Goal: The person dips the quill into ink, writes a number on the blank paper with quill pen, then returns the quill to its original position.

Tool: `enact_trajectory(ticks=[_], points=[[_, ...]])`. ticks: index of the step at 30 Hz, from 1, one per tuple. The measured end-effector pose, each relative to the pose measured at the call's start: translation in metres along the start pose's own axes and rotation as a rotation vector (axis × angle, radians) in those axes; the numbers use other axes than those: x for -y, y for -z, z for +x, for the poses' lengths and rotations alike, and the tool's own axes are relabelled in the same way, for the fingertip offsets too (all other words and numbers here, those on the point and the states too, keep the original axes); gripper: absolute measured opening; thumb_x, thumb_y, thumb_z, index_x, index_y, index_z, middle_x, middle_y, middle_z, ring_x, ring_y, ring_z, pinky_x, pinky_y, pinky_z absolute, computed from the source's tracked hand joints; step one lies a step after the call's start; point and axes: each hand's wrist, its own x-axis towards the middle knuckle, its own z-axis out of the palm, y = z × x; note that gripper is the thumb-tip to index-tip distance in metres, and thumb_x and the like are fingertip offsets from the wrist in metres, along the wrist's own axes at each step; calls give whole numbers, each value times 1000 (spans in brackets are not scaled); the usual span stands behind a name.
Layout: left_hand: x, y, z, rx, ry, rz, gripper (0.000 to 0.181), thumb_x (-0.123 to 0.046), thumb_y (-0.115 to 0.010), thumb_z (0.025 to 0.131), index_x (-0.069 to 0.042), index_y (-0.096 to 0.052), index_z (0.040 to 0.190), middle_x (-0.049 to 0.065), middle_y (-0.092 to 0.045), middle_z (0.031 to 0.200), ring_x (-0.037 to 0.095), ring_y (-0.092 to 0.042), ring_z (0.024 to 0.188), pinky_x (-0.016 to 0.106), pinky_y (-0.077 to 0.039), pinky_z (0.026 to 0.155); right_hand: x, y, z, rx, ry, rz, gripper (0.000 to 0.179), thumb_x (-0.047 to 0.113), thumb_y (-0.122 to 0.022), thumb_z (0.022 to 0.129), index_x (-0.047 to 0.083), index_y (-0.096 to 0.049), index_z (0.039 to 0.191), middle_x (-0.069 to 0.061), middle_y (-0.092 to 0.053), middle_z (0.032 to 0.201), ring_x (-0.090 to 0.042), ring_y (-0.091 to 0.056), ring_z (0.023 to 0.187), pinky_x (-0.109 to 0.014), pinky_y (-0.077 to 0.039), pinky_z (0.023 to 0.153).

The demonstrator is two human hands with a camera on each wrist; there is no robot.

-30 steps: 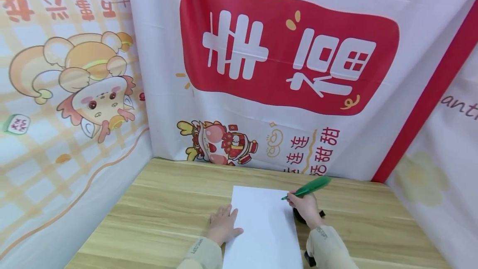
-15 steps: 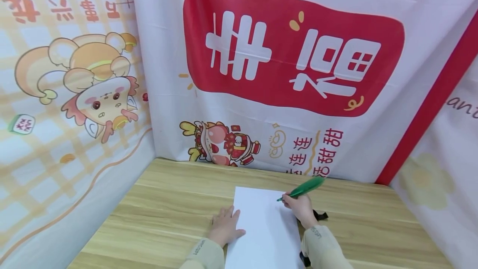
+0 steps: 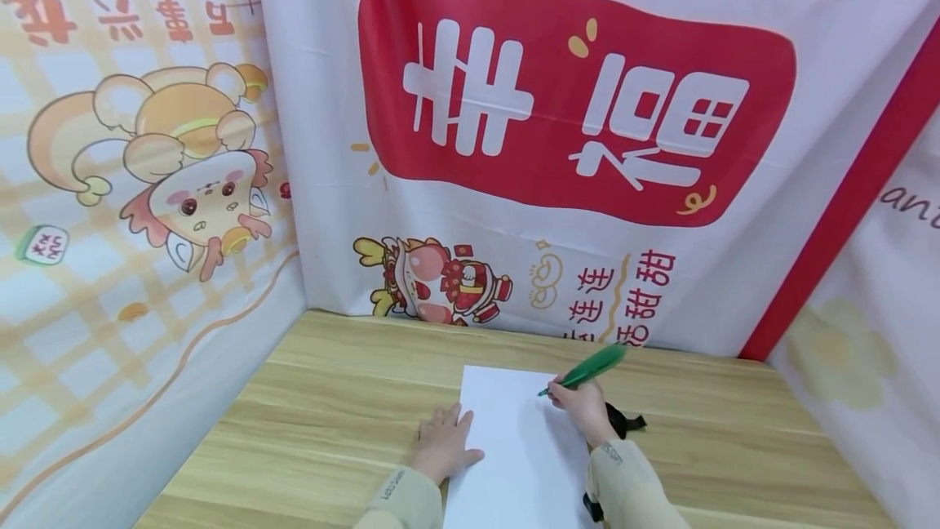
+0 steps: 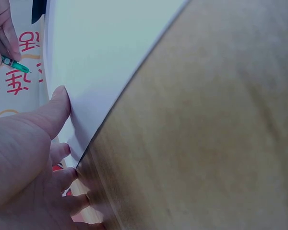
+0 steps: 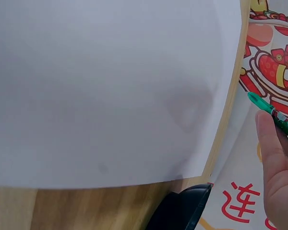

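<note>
"Fingers of the right hand (image 3: 583, 409) are pinched together on a green pen (image 3: 596, 364), aren't they?"

"They are. Its slim tip points down at the far right part of the white paper (image 3: 514, 455), and its broad, feathery end slants up past the paper's far right corner."

"Does the tip touch the sheet?"

"The views don't settle that."

"And the left hand (image 3: 443, 445)?"

"It rests at the paper's left edge, fingers straight and a little apart. The thumb lies on the sheet; the others reach along the wooden table (image 3: 345, 398) just outside that edge."

"What sits to the right of the paper?"

"A black thing (image 3: 624, 423) with a strap-like end, partly hidden by the right hand. A smaller black piece (image 3: 592, 508) shows nearer the person, just beside the paper, by the right sleeve (image 3: 633, 484)."

"And beyond the paper's far edge?"

"More table, then a white hanging cloth (image 3: 316, 186) with a red panel (image 3: 554, 104) bearing large white characters. Well off to the paper's left hangs a checked cloth (image 3: 73, 292)."
</note>
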Motion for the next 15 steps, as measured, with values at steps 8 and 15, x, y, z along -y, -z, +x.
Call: enact_trajectory(ticks=[8, 15], points=[[1, -4, -1, -13, 6, 18, 67, -41, -63, 83, -5, -44, 135, 21, -30, 144, 46, -20, 131, 65, -14, 101, -7, -10, 5, -2, -3, -34, 9, -4, -63, 81, -6, -59, 88, -11, -65, 76, -19, -63, 68, -30, -55, 64], [0, -3, 0, -17, 4, 27, 67, -41, -63, 82, -5, -44, 135, 21, -31, 143, 46, -20, 130, 65, -16, 100, -7, -16, 6, -6, 4, -36, 8, -5, -62, 81, -7, -59, 88, -11, -65, 76, -19, -63, 68, -31, -55, 64]])
